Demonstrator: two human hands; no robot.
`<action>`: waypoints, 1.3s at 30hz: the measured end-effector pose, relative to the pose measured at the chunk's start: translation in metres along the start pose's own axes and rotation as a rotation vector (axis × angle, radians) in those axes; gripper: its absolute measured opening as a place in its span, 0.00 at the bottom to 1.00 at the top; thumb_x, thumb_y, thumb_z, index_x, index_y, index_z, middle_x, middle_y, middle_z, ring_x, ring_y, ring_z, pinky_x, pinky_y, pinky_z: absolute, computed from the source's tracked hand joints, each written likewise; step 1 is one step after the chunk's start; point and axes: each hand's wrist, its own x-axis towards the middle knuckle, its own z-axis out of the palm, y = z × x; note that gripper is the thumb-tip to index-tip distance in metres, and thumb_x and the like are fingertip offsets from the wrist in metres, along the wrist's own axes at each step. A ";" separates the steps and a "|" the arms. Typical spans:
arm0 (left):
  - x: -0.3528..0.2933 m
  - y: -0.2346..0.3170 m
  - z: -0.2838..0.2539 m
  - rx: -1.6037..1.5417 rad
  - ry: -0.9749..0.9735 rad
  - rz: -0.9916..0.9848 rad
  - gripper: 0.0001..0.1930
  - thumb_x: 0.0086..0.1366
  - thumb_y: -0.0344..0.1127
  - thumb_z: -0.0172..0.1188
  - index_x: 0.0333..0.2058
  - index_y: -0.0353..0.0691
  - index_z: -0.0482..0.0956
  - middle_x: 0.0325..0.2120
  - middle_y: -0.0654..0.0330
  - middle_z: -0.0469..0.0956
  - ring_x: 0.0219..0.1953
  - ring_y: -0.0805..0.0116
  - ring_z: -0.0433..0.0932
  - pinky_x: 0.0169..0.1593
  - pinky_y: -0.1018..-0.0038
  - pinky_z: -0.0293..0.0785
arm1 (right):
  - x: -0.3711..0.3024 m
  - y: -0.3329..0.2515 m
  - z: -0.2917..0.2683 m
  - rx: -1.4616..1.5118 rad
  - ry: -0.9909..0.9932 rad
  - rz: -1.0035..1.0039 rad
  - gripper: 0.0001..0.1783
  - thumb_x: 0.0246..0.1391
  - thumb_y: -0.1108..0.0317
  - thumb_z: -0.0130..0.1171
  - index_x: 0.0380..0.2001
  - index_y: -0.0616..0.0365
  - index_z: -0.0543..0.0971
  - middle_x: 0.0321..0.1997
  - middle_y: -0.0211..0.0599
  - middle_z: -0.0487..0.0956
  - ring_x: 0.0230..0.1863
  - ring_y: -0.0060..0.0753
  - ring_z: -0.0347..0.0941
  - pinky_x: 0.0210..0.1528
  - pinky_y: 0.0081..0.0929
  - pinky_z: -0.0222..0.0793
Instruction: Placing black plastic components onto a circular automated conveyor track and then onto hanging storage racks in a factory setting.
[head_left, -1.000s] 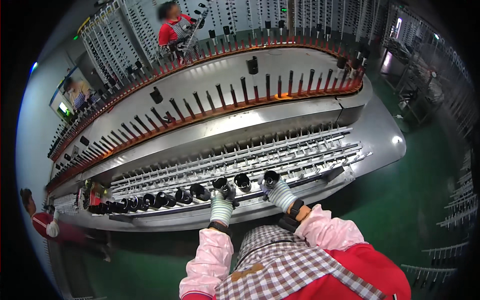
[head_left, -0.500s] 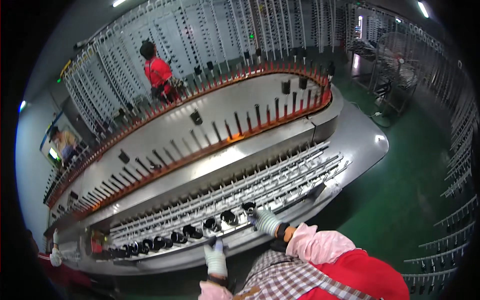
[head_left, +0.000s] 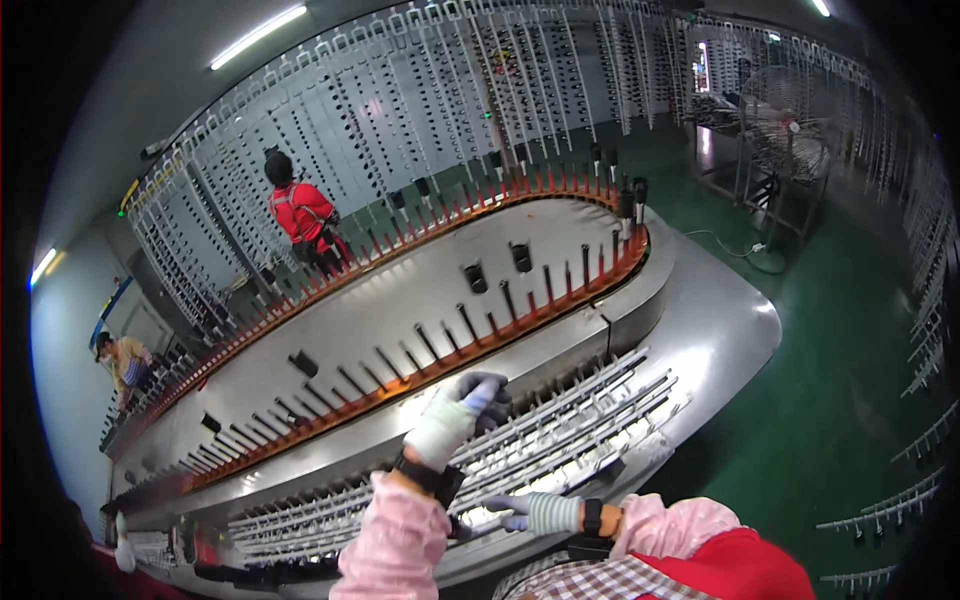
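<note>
My left hand (head_left: 462, 412), in a pale knit glove with grey fingers, is raised above the racks of metal rods (head_left: 560, 425), near the front of the conveyor. Its fingers are curled and bunched; whatever may be inside them is hidden. My right hand (head_left: 540, 513), in a striped glove, lies lower, over the near edge of the racks. Its fingers point left and are somewhat apart, holding nothing visible. A small black part (head_left: 460, 528) shows between my left forearm and the right fingertips. More black parts (head_left: 270, 574) lie in a row at the near left, partly behind my sleeve.
A looped conveyor (head_left: 400, 385) carries upright spindles, some with black parts on top. Loose black pieces (head_left: 474, 278) sit on its steel middle. One person in red (head_left: 300, 215) stands beyond it, another (head_left: 128, 365) far left. A fan (head_left: 790, 130) stands right; hanging racks line the walls.
My left hand has risen from the near edge to above the racks, its forearm now crossing them. My right hand has moved down. The view has shifted, and the spindles have moved along.
</note>
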 end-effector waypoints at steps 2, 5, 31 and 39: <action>0.093 -0.034 0.003 0.036 0.017 -0.004 0.17 0.66 0.41 0.52 0.48 0.38 0.70 0.39 0.58 0.77 0.30 0.68 0.77 0.31 0.75 0.74 | -0.017 0.026 -0.050 0.052 0.082 0.076 0.27 0.55 0.63 0.51 0.58 0.57 0.63 0.57 0.49 0.68 0.58 0.43 0.64 0.57 0.33 0.61; 0.226 -0.086 -0.011 0.087 0.247 0.047 0.21 0.65 0.40 0.52 0.55 0.42 0.62 0.33 0.58 0.76 0.27 0.69 0.76 0.27 0.74 0.73 | -0.042 0.060 -0.130 0.105 0.358 0.042 0.24 0.57 0.67 0.50 0.57 0.58 0.64 0.54 0.44 0.71 0.56 0.38 0.66 0.57 0.30 0.63; 0.034 -0.036 0.067 0.075 0.877 0.244 0.27 0.64 0.54 0.49 0.50 0.36 0.66 0.42 0.49 0.75 0.25 0.69 0.77 0.26 0.78 0.76 | 0.089 0.143 -0.508 0.150 1.103 -0.105 0.13 0.53 0.64 0.59 0.39 0.59 0.76 0.32 0.31 0.79 0.22 0.18 0.69 0.23 0.19 0.63; -0.037 -0.190 0.102 -0.195 0.795 -0.018 0.20 0.64 0.37 0.54 0.51 0.31 0.68 0.42 0.49 0.75 0.31 0.65 0.79 0.32 0.76 0.77 | 0.017 0.068 -0.247 0.248 0.405 -0.093 0.16 0.54 0.69 0.56 0.46 0.60 0.73 0.33 0.28 0.77 0.30 0.21 0.72 0.32 0.19 0.70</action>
